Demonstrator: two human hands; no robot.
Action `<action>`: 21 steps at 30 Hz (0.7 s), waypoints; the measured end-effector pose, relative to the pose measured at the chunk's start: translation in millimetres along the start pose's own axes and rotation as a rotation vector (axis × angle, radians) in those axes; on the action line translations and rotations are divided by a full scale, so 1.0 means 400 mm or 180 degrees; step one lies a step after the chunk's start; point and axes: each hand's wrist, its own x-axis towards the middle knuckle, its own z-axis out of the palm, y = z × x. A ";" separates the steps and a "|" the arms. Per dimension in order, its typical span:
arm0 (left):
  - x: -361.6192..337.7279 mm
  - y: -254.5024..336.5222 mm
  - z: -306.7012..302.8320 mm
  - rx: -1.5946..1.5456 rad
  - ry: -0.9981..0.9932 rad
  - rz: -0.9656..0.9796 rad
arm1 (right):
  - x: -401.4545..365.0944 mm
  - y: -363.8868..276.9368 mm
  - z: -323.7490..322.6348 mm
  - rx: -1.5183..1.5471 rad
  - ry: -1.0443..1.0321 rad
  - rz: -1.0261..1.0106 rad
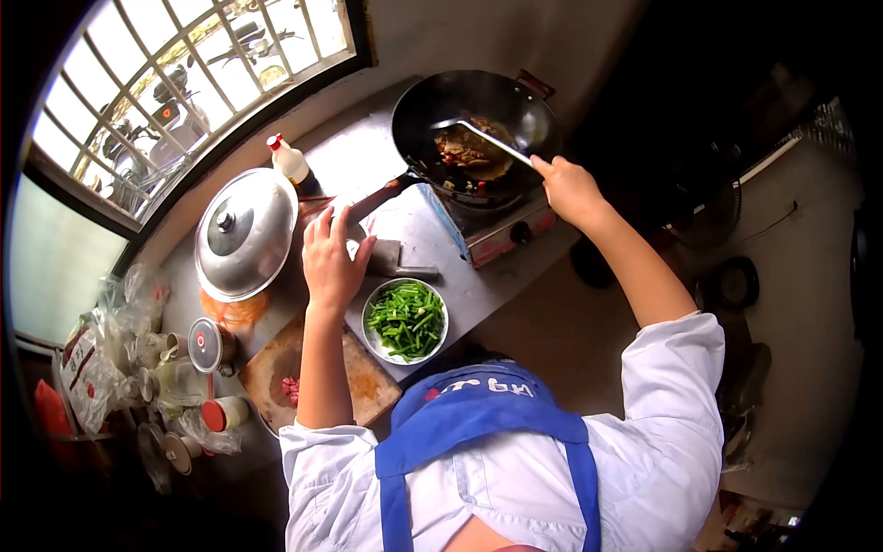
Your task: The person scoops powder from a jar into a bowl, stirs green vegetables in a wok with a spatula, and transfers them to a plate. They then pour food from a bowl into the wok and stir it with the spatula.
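Observation:
My right hand (572, 189) is closed around the handle of a metal spatula (501, 145), which reaches into the black wok (416, 115). Browned food with red bits (474, 149) lies at the bottom of the wok, under the spatula. My left hand (334, 256) has its fingers apart, close to the end of the wok's long handle (375, 197). Just right of that hand a cleaver (395, 260) lies on the counter, partly covered by it. Below the cleaver stands a white bowl (445, 333) full of cut green vegetables (405, 317).
The wok sits on a portable gas stove (506, 237). A domed metal lid (246, 235) and a red-capped bottle (291, 163) stand near the barred window (198, 78). Chopped red meat (291, 390) lies on a cutting board (363, 373). Jars (225, 414) and plastic bags (101, 359) crowd the left.

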 end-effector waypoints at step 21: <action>-0.134 0.136 -0.056 -0.0685 0.0355 -0.0138 | -0.314 0.067 -0.324 0.0896 0.0033 0.0707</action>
